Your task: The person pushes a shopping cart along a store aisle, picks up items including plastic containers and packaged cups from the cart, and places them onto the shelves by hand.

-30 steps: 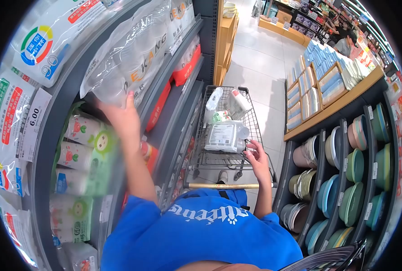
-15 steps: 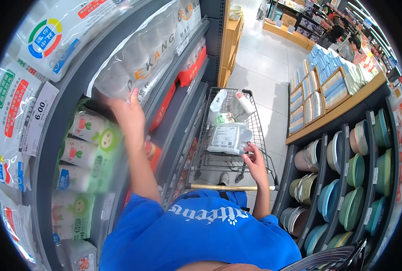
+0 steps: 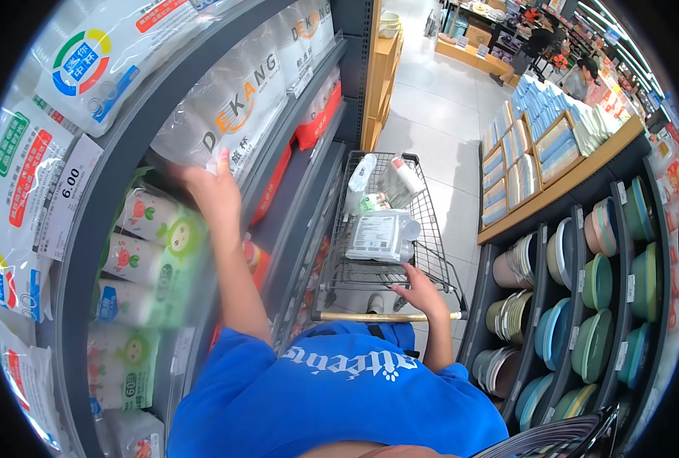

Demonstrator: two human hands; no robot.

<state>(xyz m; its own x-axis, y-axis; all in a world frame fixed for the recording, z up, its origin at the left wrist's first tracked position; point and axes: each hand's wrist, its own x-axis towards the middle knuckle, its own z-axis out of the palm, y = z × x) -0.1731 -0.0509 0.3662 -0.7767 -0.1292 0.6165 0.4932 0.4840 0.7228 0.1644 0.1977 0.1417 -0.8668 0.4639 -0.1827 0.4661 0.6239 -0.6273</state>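
Dark grey shelving (image 3: 294, 200), clear DEKANG bags (image 3: 249, 95) in a row, red packs (image 3: 320, 114) on the tier below

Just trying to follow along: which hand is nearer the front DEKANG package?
Left. The left hand is at the lower end of the front DEKANG package, thumb over its face; the right hand is well away, near the cart handle.

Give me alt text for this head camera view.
Someone's left hand touches a clear DEKANG package on a store shelf; the open right hand is by a wire shopping cart holding packaged goods. Colorful basins are shelved opposite.
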